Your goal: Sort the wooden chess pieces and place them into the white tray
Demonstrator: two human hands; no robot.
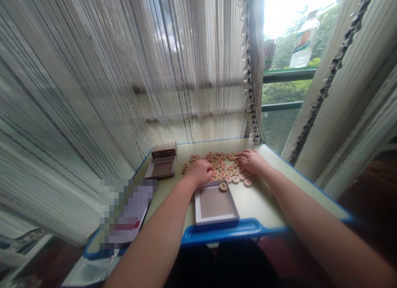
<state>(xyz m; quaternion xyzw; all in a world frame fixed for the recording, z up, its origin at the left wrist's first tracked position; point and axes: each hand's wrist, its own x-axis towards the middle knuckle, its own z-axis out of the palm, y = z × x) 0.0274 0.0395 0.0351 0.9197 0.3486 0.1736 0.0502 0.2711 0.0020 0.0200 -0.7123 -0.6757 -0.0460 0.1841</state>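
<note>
Many round wooden Chinese chess pieces [229, 173] with red or dark characters lie spread over the table. My left hand [200, 172] is over the left part of the spread, its fingers curled and pressed together; whatever they hold is hidden. At the right side, my right hand [250, 160] has bent fingers, with a Chinese chess piece at the tips. Just in front of the pieces stands a shallow open box [198, 209] with a white rim and a brownish bottom. One dark-marked piece [223, 186] rests at its far right corner.
A second shallow box part [151, 170] lies at the left, with a patterned brown box [164, 149] behind it. A blurred-out flat item [136, 209] is at the left edge. The pale table [263, 205] has a blue rim; string curtains [192, 73] hang behind.
</note>
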